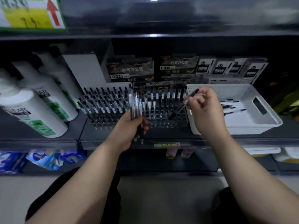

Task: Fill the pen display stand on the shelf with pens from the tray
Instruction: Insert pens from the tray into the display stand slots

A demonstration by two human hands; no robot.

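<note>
so the pen stand (168, 124) sits mid-shelf, right up against the front edge of the shelf (48, 143), and the white tray (234, 129) is touching its right side. the left half of the stand is packed with upright pens (103, 104), the back row on the right is filled too, and the front right holes are bare

left hand (129, 128) is wrapped round a bunch of pens (135, 107), held upright just in front of the stand's middle, so it blocks part of the rows behind. right hand (205, 109) pinches a single pen (177, 111) between its fingertips, tilted, lower end down over the open holes, can't tell if it's actually touching one

a few loose pens (231, 107) lie in the back of the tray. dark pen boxes (131, 68) are stacked behind the stand, white boxes (226, 67) behind the tray. big white bottles (40, 113) crowd the left end of the shelf, close beside the stand. picture's pretty blurry, mind
</note>
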